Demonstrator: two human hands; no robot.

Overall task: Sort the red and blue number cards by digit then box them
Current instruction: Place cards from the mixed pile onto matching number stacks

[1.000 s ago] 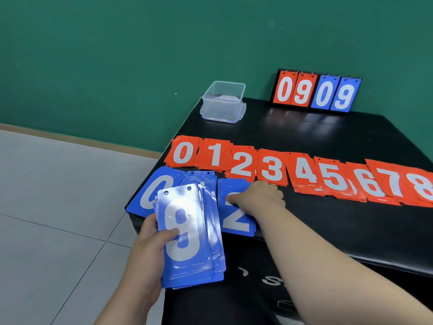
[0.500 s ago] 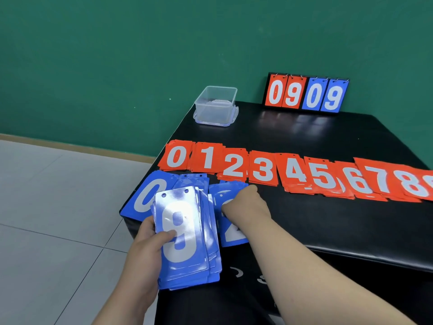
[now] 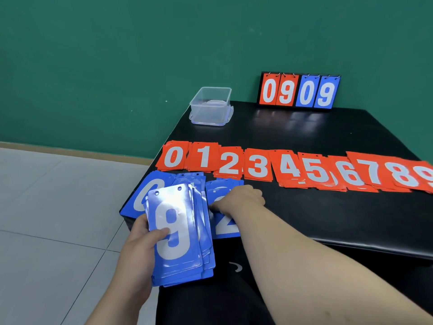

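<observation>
1. Closest in, the left hand [image 3: 138,249] grips a thick stack of blue cards [image 3: 178,231]. The thumb is clamped across the top card and the fingers are wrapped round the left edge. A white 9 faces up on top, and the stack is held just off the near-left corner of the black surface [image 3: 328,219].
2. Right beside the stack, the right hand [image 3: 239,200] sits knuckles-up on a blue 2 card [image 3: 226,225]. Its fingers curl down at the card's left edge, but I cannot tell whether they pinch it or only press on it. The card lies flat near the front edge.
3. At the left corner a blue 0 card [image 3: 140,198] lies flat, half hidden behind the held stack. Between it and the 2 is another blue pile [image 3: 187,179], its digit covered.
4. Next back is the row of red cards [image 3: 257,164]: piles running 0 to 9 from left to right with their edges overlapping. The 9 is cut off at the right of the view.
5. Farther back on the left edge stands a clear plastic box [image 3: 210,106], open at the top.
6. At the far edge an upright flip scoreboard [image 3: 298,91] stands before the green wall [image 3: 117,55], reading red 0 9, blue 0 9.
7. Grey floor tiles [image 3: 46,207] lie off to the left.
</observation>
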